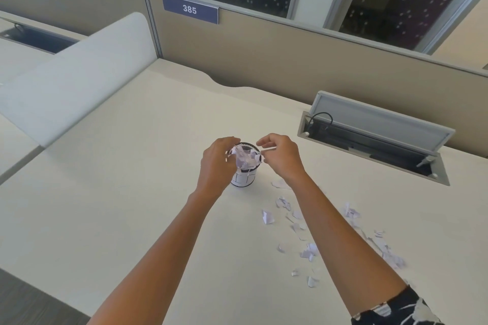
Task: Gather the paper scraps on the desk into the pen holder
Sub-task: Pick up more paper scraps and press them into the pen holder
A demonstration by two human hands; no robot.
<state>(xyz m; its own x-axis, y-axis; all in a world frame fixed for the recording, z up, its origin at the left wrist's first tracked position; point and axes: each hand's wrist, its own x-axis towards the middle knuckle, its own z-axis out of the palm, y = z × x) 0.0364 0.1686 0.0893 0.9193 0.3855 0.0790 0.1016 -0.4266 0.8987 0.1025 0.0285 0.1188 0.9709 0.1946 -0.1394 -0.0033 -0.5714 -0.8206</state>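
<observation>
**A:** What are the hands doing on your feed?

**B:** I see the left hand curled against the mouth of the pen holder, its fingers bent around the paper scraps heaped there. The right hand is on the other side of the rim, mostly closed, with thumb and fingertips pinching a thin white strip.

**A:** And the holder?

**B:** It stands upright mid-desk between the two hands, stuffed past its rim.

**A:** Anything else nearby?

**B:** I count many loose scraps strewn under and beside the right forearm, some hidden by it. A patterned sleeve shows at the bottom edge.

**A:** Surroundings?

**B:** I see a pale desk with an open cable box set into it on the right. Behind it is a beige partition carrying a plate that reads 385.
</observation>
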